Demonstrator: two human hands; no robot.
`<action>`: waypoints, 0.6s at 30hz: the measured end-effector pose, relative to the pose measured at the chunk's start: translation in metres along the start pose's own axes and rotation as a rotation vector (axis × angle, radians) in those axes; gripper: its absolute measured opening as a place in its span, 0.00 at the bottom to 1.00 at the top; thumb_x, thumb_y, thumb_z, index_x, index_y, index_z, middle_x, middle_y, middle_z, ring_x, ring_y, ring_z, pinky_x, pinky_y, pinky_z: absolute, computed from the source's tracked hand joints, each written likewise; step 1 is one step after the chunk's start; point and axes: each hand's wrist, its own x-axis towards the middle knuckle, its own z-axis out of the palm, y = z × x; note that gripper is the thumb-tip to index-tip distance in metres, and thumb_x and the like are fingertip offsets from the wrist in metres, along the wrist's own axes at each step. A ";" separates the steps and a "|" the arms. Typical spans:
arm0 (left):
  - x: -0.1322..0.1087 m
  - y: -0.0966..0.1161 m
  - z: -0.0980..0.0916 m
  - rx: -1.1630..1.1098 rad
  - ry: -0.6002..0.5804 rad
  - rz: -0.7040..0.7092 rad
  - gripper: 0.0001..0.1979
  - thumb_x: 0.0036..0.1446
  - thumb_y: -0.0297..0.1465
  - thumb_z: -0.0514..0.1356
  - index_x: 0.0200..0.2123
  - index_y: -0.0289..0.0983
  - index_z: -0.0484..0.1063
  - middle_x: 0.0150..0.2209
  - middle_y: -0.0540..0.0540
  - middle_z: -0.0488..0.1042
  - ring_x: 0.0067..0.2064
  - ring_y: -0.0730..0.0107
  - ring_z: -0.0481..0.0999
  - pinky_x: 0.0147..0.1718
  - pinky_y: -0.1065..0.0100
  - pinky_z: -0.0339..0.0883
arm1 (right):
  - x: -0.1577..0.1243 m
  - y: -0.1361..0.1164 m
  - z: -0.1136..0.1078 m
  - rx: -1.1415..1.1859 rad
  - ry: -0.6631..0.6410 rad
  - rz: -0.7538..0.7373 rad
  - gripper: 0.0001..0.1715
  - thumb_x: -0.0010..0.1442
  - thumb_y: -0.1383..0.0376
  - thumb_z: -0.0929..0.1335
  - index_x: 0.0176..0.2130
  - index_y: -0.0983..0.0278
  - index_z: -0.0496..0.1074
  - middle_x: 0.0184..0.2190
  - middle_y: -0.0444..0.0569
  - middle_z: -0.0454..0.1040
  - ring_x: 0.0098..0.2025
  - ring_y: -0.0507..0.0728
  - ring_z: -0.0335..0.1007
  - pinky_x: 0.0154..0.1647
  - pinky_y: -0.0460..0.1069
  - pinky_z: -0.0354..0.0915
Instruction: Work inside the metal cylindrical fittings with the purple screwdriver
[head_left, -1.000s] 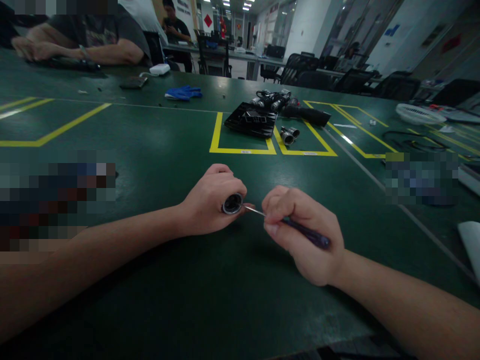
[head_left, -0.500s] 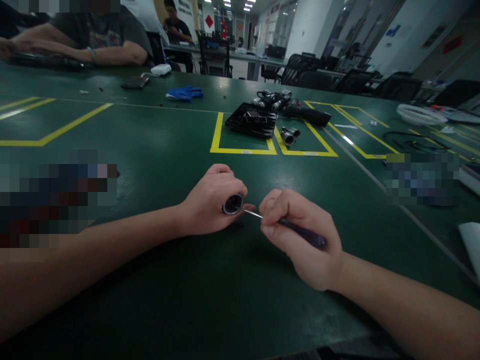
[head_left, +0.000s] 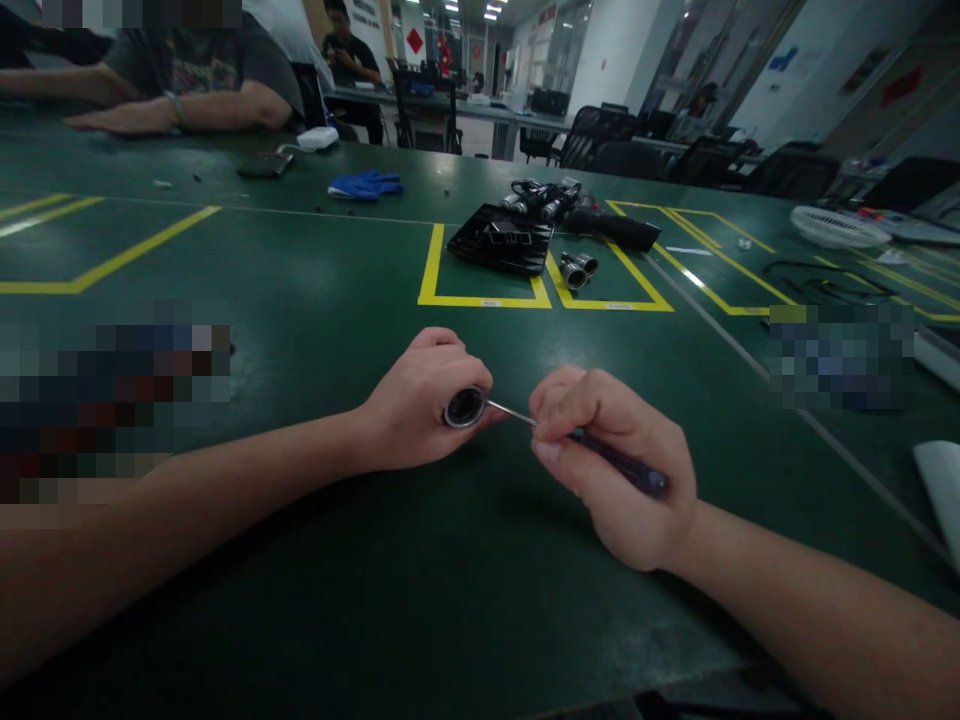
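Note:
My left hand is closed around a round, hollow metal-rimmed part, its open end facing me. Most of that part is hidden inside the fist. In my right hand is a screwdriver, its dark handle lying along the palm and the thumb and fingers pinching it near the shaft. The thin shaft points left, and its tip meets the right side of the part's rim; whether it touches the rim or passes behind it I cannot tell.
Beyond my hands, yellow tape outlines hold a black glossy panel, two short metal cylinders and a cluster of dark metal parts. A blue glove lies farther back. Across the table a person's arm rests on the surface. At right are black cables.
The screwdriver's tip has shifted from the part's open mouth to its right rim. My right hand moved slightly right. Across the table, the person's hand has moved right and lies flat.

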 end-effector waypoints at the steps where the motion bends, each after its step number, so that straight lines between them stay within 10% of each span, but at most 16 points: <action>1: 0.000 0.000 0.000 0.001 0.001 0.004 0.11 0.54 0.35 0.59 0.25 0.36 0.63 0.22 0.53 0.67 0.25 0.73 0.65 0.40 0.63 0.59 | 0.001 -0.001 0.000 -0.086 -0.043 -0.070 0.10 0.51 0.78 0.63 0.27 0.64 0.63 0.23 0.45 0.64 0.30 0.53 0.63 0.32 0.52 0.61; 6: -0.001 -0.001 0.001 0.008 0.006 0.027 0.09 0.55 0.34 0.57 0.26 0.36 0.63 0.23 0.53 0.67 0.25 0.73 0.66 0.41 0.62 0.59 | 0.004 -0.006 0.000 -0.278 -0.171 -0.197 0.10 0.50 0.79 0.62 0.27 0.65 0.61 0.22 0.45 0.63 0.28 0.53 0.61 0.30 0.50 0.61; 18: 0.000 0.002 -0.001 0.015 -0.006 0.019 0.10 0.56 0.34 0.57 0.25 0.36 0.63 0.22 0.52 0.68 0.25 0.73 0.66 0.41 0.63 0.59 | 0.003 -0.004 0.001 0.081 -0.058 0.199 0.10 0.51 0.78 0.63 0.24 0.65 0.62 0.23 0.43 0.62 0.28 0.51 0.61 0.30 0.49 0.59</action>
